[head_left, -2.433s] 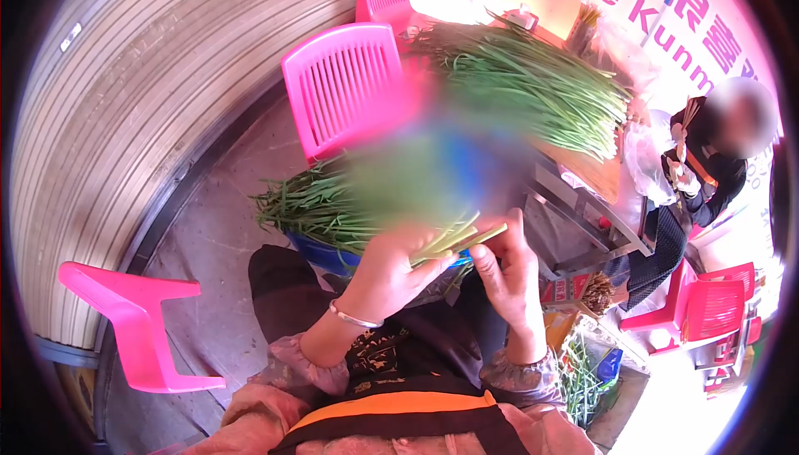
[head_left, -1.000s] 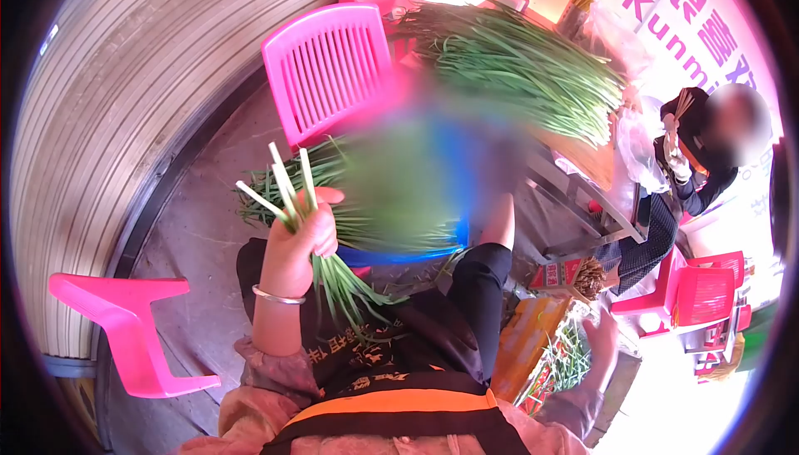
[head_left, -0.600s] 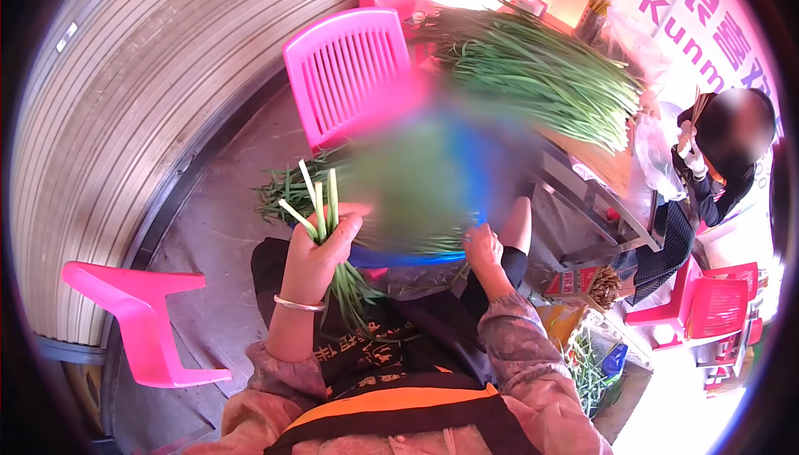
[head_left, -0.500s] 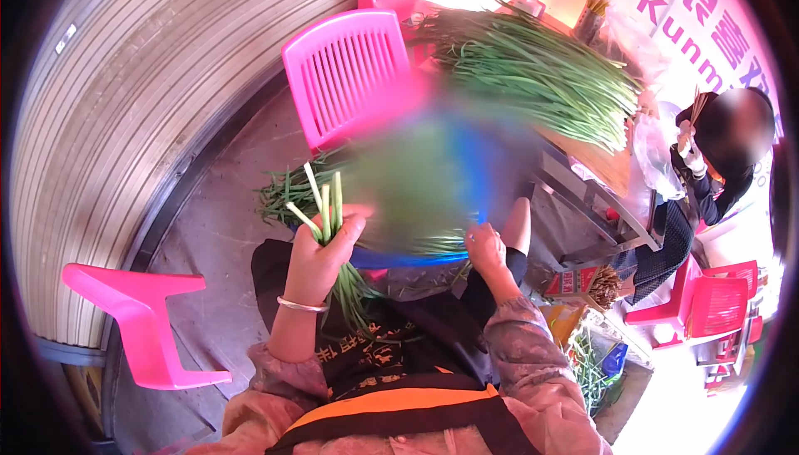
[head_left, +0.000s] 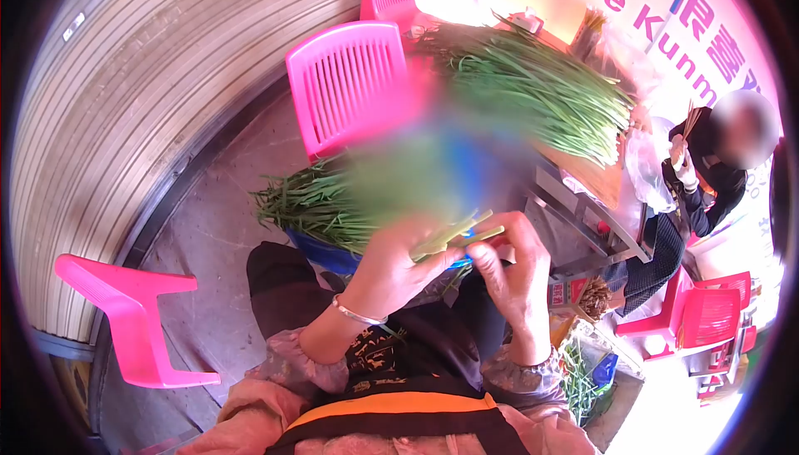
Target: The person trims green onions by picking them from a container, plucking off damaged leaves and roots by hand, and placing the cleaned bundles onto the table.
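Observation:
A small bunch of garlic chives (head_left: 445, 240) is in my left hand (head_left: 395, 264), fingers wrapped round it and pale stem ends pointing right. My right hand (head_left: 518, 268) meets these ends, thumb and fingers pinched on them. A silvery bangle circles the left wrist. Just beyond my hands, a blue basin (head_left: 320, 253) stands near my knees, with more garlic chives (head_left: 312, 205) heaped in it, leaves hanging over its left side. A blurred patch hides the middle of the basin.
A wooden table (head_left: 595, 179) ahead bears a large pile of garlic chives (head_left: 541, 93). Pink chairs stand ahead (head_left: 349, 81) and at left (head_left: 125, 314). At right a person (head_left: 707, 172) holds thin sticks. A box with green scraps (head_left: 583, 380) lies by my right side.
My left hand has brought the chives right and turned their ends from upward to rightward. My right hand has left the basin's rim and come to the stem ends.

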### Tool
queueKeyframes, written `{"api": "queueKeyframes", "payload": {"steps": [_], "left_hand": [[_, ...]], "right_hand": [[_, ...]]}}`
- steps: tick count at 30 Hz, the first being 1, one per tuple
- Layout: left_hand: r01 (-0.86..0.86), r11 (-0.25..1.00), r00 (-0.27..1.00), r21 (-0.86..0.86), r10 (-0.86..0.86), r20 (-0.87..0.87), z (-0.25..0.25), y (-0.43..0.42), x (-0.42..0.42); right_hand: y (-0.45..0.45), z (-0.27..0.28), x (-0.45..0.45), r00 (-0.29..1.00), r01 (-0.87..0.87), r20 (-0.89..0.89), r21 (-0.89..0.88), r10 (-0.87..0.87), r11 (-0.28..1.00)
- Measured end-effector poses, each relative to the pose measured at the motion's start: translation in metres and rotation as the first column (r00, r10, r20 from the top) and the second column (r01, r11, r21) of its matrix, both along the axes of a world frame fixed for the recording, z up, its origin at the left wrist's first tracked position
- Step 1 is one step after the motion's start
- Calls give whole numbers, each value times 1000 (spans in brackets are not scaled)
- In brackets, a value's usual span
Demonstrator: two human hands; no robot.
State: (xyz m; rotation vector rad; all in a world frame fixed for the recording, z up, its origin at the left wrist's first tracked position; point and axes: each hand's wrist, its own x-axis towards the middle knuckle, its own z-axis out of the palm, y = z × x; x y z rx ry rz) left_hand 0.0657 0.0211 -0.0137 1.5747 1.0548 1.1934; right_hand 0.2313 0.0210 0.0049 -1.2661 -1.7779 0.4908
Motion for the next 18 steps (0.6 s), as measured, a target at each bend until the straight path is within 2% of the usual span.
{"api": "queueKeyframes", "payload": {"steps": [4,6,7,9,10,13,14,15,17,18], "left_hand": [[-55,992,991,115,68,-112,8,-4,-8],[-96,987,980,126,116,-164,13,-6,-12],[-118,971,980,206,147,-132,12,-3,-13],[-113,983,992,143,120,-37,15,-1,-18],[-84,994,996,76,85,-3,19,-2,-21],[24,999,1000,25,-24,-8,27,-3,-12],[87,995,995,-51,-90,-39,37,-7,-10],[110,994,991,4,-109,-83,29,-5,-8],[206,977,979,-61,-206,-3,30,-8,-6],[277,954,960,-115,-271,67,33,-9,-7]], "right_hand": [[-2,3,9,996,-81,31,-96,84,992],[-2,-2,20,987,-123,-126,-164,103,979],[-6,0,23,904,-155,-427,-263,29,952],[-3,8,31,730,-169,-680,-76,73,983],[-4,10,40,729,-167,-684,-140,27,976],[-5,16,23,802,-202,-586,-82,116,976],[-8,18,18,787,-245,-603,-113,129,963],[-8,17,20,833,-238,-544,-179,106,954],[-9,16,17,812,-211,-574,-122,104,970],[-10,17,19,836,-211,-536,-117,117,970]]}}
